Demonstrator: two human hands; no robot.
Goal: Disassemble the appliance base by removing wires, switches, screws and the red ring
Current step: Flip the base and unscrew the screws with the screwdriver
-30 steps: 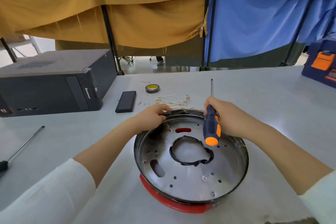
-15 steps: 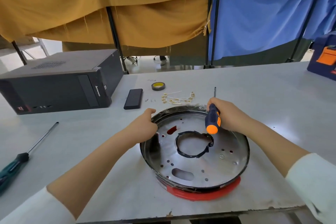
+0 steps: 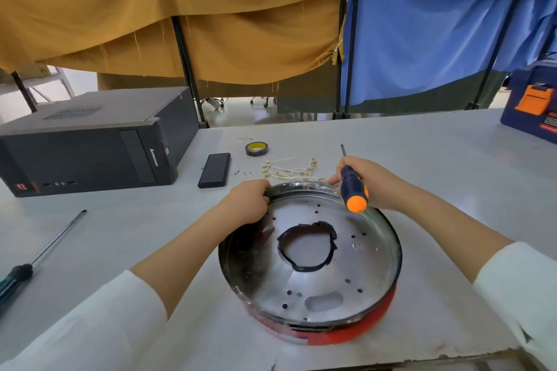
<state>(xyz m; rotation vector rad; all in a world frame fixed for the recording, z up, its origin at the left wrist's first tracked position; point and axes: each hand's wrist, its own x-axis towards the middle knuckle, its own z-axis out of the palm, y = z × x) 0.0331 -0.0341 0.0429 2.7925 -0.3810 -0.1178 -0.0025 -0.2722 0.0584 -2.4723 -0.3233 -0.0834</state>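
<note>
The round metal appliance base (image 3: 310, 283) lies on the table, its shiny inside facing up, with a black-edged hole in the middle. The red ring (image 3: 355, 333) shows under its near rim. My left hand (image 3: 248, 203) grips the far left rim. My right hand (image 3: 369, 182) grips a blue and orange screwdriver (image 3: 352, 187), shaft pointing away, and its fingertips touch the far rim. Removed wires with brass terminals (image 3: 289, 170) and loose screws (image 3: 243, 173) lie just beyond the base.
A black computer case (image 3: 90, 141) stands at the left. A black phone-like block (image 3: 214, 169) and a tape roll (image 3: 257, 148) lie behind the base. A second screwdriver (image 3: 36, 256) lies at the left edge. A blue toolbox (image 3: 533, 108) sits far right.
The base has turned on the table, its oblong slot now at the near side. Both hands stay on the far rim, the right one still holding the screwdriver.
</note>
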